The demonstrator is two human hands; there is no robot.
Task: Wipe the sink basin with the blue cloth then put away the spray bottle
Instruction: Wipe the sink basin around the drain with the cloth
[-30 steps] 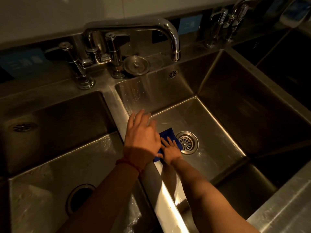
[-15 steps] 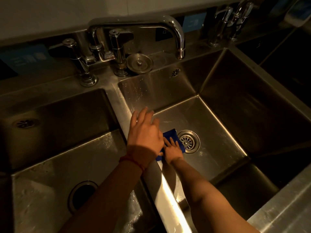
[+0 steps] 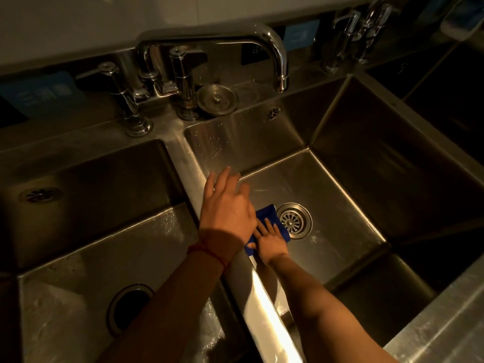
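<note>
Blue cloth [image 3: 272, 218] lies flat under the spread right hand [image 3: 271, 238] beside the drain [image 3: 294, 220]; left hand [image 3: 226, 205] hovers spread; wet steel may let it slip, leaving the sink basin [image 3: 327, 195] corners unwiped.

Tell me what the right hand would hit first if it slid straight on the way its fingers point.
Probably the back wall of the basin; the right hand on the blue cloth points just left of the drain.

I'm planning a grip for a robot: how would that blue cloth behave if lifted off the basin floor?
The blue cloth is probably floppy: it lies flat and folded under the right hand. It is likely light, being thin. It may cling, since the basin floor looks wet.
</note>
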